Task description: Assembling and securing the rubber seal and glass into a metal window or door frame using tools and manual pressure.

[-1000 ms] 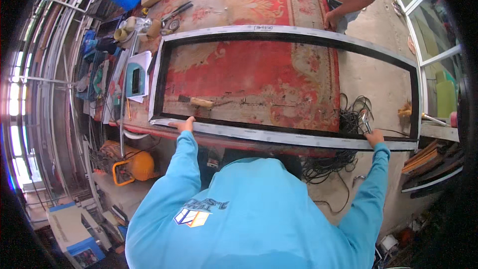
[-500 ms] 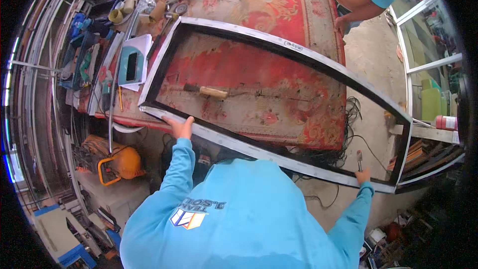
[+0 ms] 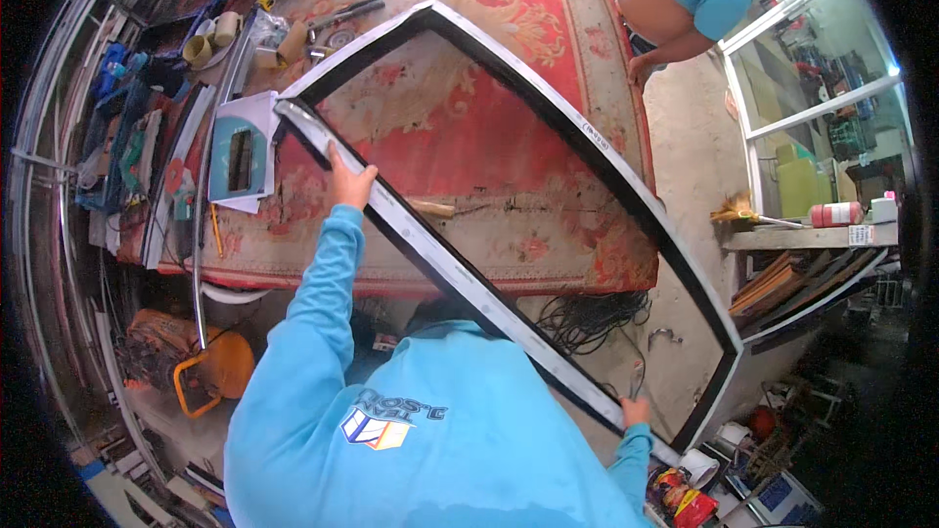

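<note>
I hold a large rectangular frame point(image 3: 430, 248), white on its edges and black inside, slantwise over the near part of the carpet-covered table. My left hand point(image 3: 349, 179) grips its near rail close to the left corner, thumb on the inner side. Lower down, my right hand point(image 3: 635, 413) is closed round the same rail near the right corner, beyond the table's edge. A small slender thing point(image 3: 638, 374) sticks up at the right hand's fingers; I cannot make out what it is. Behind the rail, a wooden tool handle point(image 3: 432, 208) lies on the table, partly hidden.
A red patterned carpet point(image 3: 489, 152) covers the table. A phone point(image 3: 241, 158) rests on papers at the left. Another person point(image 3: 685, 0) stands at the far right side. Black cables point(image 3: 592, 321) lie coiled under the table's right end. Paint cans point(image 3: 698, 467) stand by the frame's right corner.
The frame has swung clockwise: its left end is farther away, its right end nearer me. My left hand has moved forward with it, my right hand back and leftward. The view has shifted too.
</note>
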`<state>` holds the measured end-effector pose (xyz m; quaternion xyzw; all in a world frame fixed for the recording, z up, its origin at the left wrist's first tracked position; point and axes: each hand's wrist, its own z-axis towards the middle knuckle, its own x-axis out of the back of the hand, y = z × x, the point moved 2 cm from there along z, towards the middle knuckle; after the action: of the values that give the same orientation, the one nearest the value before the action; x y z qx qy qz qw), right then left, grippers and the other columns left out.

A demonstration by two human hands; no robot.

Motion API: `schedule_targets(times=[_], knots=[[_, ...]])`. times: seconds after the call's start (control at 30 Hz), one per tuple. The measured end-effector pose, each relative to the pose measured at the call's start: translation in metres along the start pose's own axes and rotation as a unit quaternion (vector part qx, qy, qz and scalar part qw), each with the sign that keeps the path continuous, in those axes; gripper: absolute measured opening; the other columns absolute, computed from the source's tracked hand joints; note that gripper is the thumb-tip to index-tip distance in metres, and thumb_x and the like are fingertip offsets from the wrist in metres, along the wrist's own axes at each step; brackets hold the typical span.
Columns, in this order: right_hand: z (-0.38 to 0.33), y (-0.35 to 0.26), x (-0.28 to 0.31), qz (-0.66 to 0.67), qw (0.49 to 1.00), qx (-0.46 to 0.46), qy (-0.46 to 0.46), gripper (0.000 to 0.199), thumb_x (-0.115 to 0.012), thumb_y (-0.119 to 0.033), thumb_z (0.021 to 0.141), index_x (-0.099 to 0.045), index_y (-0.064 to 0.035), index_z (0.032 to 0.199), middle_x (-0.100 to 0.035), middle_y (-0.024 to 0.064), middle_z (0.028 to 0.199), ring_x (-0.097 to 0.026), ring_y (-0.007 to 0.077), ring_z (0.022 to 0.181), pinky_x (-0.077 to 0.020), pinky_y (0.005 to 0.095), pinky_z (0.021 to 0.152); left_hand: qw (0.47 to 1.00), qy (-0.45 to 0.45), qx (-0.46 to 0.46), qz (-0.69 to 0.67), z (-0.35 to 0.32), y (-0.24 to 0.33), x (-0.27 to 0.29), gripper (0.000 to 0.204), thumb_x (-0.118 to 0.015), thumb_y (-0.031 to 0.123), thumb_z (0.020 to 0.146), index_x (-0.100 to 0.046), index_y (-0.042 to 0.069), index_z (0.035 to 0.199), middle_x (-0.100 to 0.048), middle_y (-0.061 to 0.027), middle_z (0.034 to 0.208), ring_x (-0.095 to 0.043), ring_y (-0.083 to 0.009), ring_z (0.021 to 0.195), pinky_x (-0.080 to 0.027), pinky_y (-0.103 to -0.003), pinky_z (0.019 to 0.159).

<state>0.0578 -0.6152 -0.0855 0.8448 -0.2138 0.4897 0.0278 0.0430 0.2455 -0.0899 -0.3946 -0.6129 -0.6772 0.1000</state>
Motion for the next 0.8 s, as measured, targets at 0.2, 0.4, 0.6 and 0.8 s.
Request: schedule_targets(times=[0.2,0.4,0.6,0.8], knots=[[-0.076,-0.071,-0.047,-0.017,0.999,-0.015,-0.023,0.063,-0.077,-0.048,0.082,-0.069,0.0139,0.090,-0.070,0.0301,0.081,-0.069,0.0403,0.076,-0.0514,0.0522,0.075,0.991,-0.056,0.038,0.111,0.069,0.057,-0.050,0.119,-0.084,0.034,0.068,-0.014,0.014,0.162,-0.066,-0.0305,0.122,-0.068,-0.0437,0.109,-0.053,-0.047,0.097],[-0.109,-0.123,-0.089,0.132,0.988,-0.009,-0.086,0.060,-0.074,-0.049,0.088,-0.069,0.0105,0.082,-0.069,0.0197,0.074,-0.061,0.0243,0.069,-0.0504,0.0464,0.068,0.992,-0.062,0.027,0.106,0.097,0.090,-0.100,0.120,-0.084,0.037,0.065,-0.018,0.013,0.162,-0.061,-0.0337,0.127,-0.063,-0.0439,0.116,-0.050,-0.044,0.103],[-0.117,-0.139,-0.132,0.149,0.983,-0.009,-0.109,0.065,-0.073,-0.055,0.087,-0.069,0.0091,0.081,-0.068,0.0172,0.073,-0.062,0.0236,0.071,-0.0504,0.0462,0.068,0.987,-0.091,0.040,0.127,0.090,0.109,-0.120,0.115,-0.081,0.048,0.069,-0.024,0.013,0.161,-0.053,-0.0330,0.138,-0.054,-0.0459,0.128,-0.045,-0.045,0.110],[-0.118,-0.156,-0.146,0.220,0.967,-0.005,-0.130,0.068,-0.072,-0.058,0.087,-0.067,0.0091,0.077,-0.067,0.0175,0.071,-0.062,0.0248,0.069,-0.0489,0.0463,0.067,0.991,-0.123,0.016,0.049,0.064,0.108,-0.137,0.110,-0.080,0.052,0.069,-0.031,0.014,0.159,-0.048,-0.0308,0.142,-0.045,-0.0460,0.135,-0.036,-0.048,0.116]])
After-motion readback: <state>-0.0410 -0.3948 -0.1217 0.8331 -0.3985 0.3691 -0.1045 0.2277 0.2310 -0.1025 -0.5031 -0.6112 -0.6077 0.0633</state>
